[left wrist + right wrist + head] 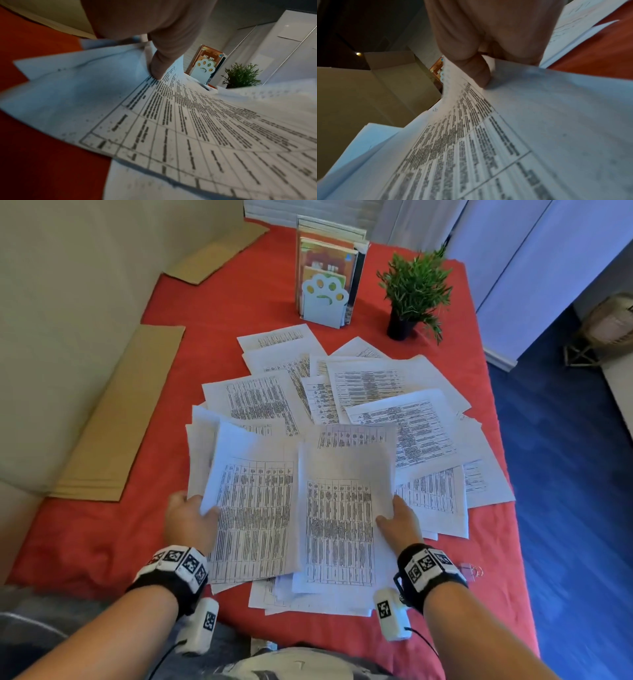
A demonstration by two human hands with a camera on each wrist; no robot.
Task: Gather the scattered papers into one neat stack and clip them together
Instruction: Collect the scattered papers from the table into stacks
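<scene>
Several printed sheets with tables point(373, 392) lie scattered and overlapping on the red cloth point(102, 539). My left hand point(190, 520) pinches the left edge of a sheet point(255, 508), thumb on top, as the left wrist view shows point(157, 67). My right hand point(399, 525) pinches the right edge of another sheet point(339, 525), its thumb point(476, 70) pressing on the paper point(539, 121). Both held sheets are lifted off the pile near me. A binder clip point(471, 570) lies on the cloth just right of my right wrist.
A white paw-shaped bookend with books point(325, 299) and a small potted plant point(414, 289) stand at the far side. Flat cardboard pieces point(116, 419) lie along the left. The table's right edge point(507, 474) drops to a blue floor.
</scene>
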